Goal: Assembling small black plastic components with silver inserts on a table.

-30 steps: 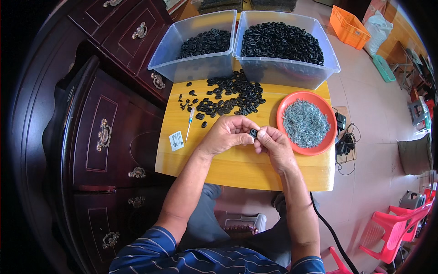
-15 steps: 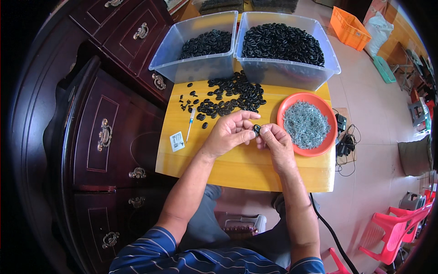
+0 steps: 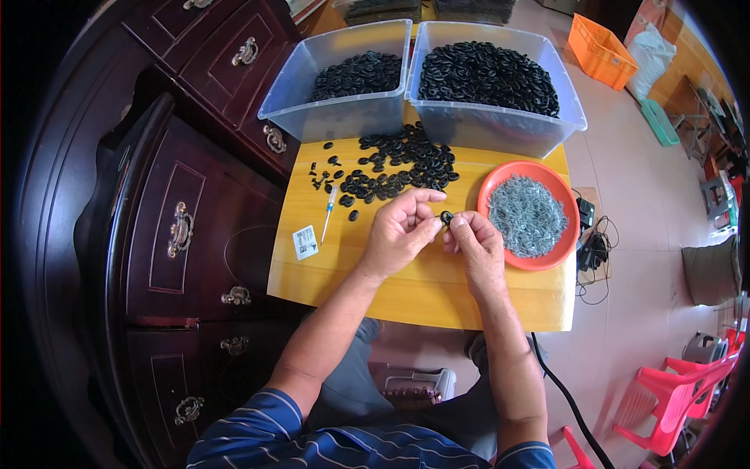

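A small black oval plastic piece (image 3: pixel 446 218) is pinched between the thumb and fingers of my right hand (image 3: pixel 478 248), above the table. Close beside it on the left, my left hand (image 3: pixel 400 234) is closed in a pinch, thumb tip near the piece and index finger reaching over it. Whatever the left fingertips hold is too small to make out. Loose black oval pieces (image 3: pixel 422 160) lie spread beyond my hands. To the right stands a round red bowl (image 3: pixel 576 234) full of small shiny metal parts (image 3: pixel 526 216).
Two clear plastic bins (image 3: pixel 336 121) (image 3: pixel 500 129) of black pieces stand at the table's far side. A thin screwdriver (image 3: pixel 328 213) and a white card (image 3: pixel 305 242) lie at left. Dark drawers (image 3: pixel 160 234) border the left; black cables (image 3: pixel 595 250) are right of the table.
The black piece has shifted slightly up and right in my fingers and shows more of its face. The left thumb has drawn back a little from it.
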